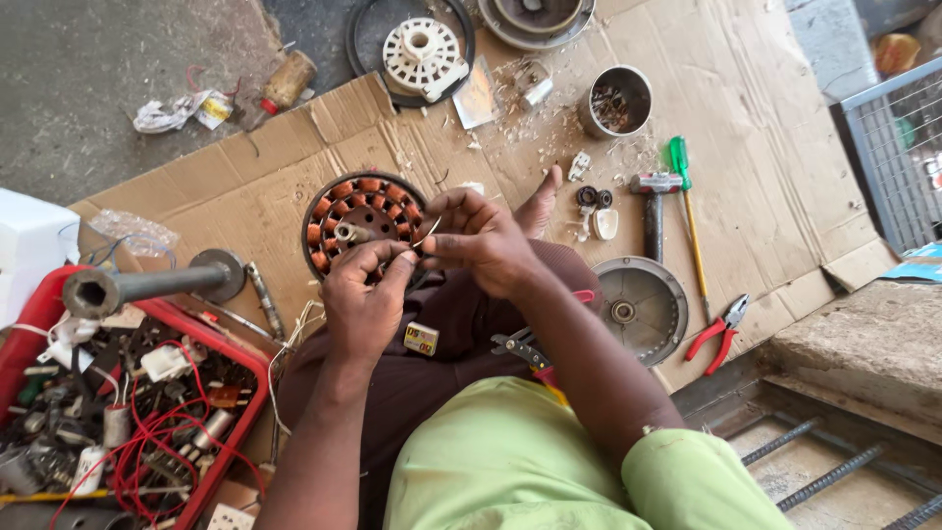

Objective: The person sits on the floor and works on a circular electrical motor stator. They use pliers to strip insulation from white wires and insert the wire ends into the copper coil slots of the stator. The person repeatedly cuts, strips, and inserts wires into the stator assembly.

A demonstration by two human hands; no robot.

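A motor stator [361,226] sits on cardboard [765,128], tool tray [235,432] to its left, hammer [654,201], screwdriver [687,211] and pliers [722,330] right.

copper-wound metal stator [363,224], matt cardboard sheet [746,128]

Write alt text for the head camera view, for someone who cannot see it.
Seen from above, a seated person's left hand and right hand work a thin wire at a round motor stator with copper coils. Around them on flattened cardboard lie a hammer, green screwdriver, red pliers and a red tray of parts.
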